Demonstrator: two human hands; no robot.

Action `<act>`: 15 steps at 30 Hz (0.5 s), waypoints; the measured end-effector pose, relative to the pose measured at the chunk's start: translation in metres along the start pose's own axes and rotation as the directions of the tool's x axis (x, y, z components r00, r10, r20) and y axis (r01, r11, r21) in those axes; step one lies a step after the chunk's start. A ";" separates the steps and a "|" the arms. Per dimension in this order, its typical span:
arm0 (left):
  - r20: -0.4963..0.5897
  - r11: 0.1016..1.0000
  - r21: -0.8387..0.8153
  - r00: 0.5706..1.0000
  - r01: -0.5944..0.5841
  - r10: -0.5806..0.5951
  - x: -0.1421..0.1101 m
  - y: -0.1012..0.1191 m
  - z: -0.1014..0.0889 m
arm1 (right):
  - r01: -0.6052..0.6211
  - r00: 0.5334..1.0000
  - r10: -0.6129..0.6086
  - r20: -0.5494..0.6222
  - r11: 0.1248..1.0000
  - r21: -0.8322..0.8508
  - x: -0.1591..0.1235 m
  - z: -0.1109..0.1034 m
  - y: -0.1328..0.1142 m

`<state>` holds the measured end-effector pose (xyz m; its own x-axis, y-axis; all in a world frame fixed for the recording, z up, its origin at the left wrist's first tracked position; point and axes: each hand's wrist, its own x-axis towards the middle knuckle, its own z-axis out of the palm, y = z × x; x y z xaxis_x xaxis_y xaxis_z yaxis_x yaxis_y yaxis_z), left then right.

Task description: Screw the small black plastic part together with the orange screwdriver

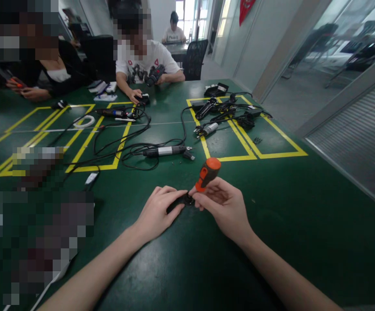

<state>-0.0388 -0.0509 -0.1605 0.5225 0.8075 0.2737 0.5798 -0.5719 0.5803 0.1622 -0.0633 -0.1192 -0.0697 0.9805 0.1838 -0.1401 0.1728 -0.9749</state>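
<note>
Left hand point(157, 211): palm down at the left of the screwdriver point(209, 172), thumb and forefinger gripping a dark round part point(189, 199) from its side
Right hand point(224, 203): thumb and fingers pinched round the screwdriver's lower end, the orange-and-dark handle rising above them, leaning a little to the right
Dark round part: on the green table point(304, 224), just below and left of the screwdriver handle, between both hands; whether the tip touches it is hidden by fingers
Pen-shaped tool point(166, 151): black with a silver band, lying beyond the screwdriver and to its left, a black cord looping about it
Silver cylinder point(211, 128): straight beyond the screwdriver, near a yellow tape outline point(229, 158)
Black cables point(247, 121): heaped farther off, to the screwdriver's right
Co-worker in white point(166, 56): well beyond the screwdriver, on its left, one hand on a small black object point(143, 99), the other at a dark tool point(156, 75)
</note>
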 end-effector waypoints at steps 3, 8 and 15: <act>0.001 1.000 0.002 1.000 0.002 -0.002 0.000 0.000 0.000 | 0.040 0.999 -0.040 -0.009 0.999 -0.032 0.000 -0.001 0.000; 0.002 1.000 0.012 1.000 0.009 -0.009 0.003 0.003 0.000 | 0.075 0.997 -0.074 0.018 0.994 -0.082 -0.001 -0.003 -0.001; -0.016 0.999 0.054 1.000 -0.007 0.008 0.007 0.005 0.003 | 0.129 0.991 -0.131 -0.020 0.988 -0.081 -0.008 -0.004 0.007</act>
<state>-0.0310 -0.0487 -0.1580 0.5167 0.8054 0.2905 0.6092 -0.5843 0.5362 0.1655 -0.0697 -0.1275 -0.0312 0.9512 0.3070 -0.0679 0.3045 -0.9501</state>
